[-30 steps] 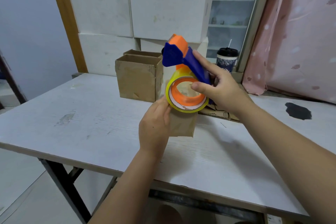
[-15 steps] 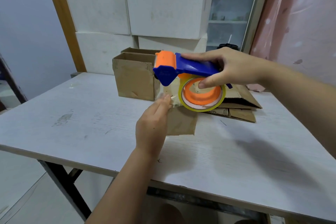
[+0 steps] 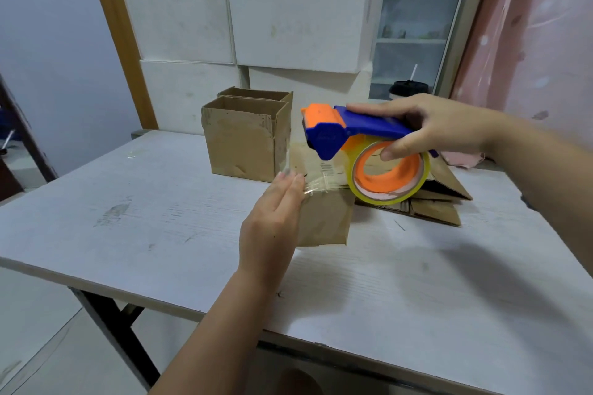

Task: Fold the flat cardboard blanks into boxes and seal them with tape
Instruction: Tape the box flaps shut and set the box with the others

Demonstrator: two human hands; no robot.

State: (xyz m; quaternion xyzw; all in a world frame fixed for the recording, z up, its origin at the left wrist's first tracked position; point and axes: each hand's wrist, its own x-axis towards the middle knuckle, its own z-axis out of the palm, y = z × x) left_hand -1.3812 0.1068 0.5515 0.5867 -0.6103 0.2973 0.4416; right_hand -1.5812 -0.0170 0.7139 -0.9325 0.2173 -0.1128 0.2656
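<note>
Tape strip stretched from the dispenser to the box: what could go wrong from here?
1. The tape hangs free and looks wrinkled near the left hand; it may land creased or crooked.
2. Only that hand's flat fingers steady the box; a pull by the right hand on the dispenser could drag or tip it.

Soft, even light fills the room, bright but flat, and the white wood-grained table (image 3: 160, 202) looks slightly washed out. The right hand (image 3: 430, 131) and its forearm throw a broad, blurry-edged shadow on the tabletop beneath them, so the light comes from overhead. The strip of clear tape (image 3: 321, 176) pulled from the blue-and-orange plastic tape dispenser (image 3: 346, 128) catches small glints. Wide-angle bending tilts the tall brown wooden post (image 3: 118, 42) and bows the table's near edge — fine detail is smeared throughout.
</note>
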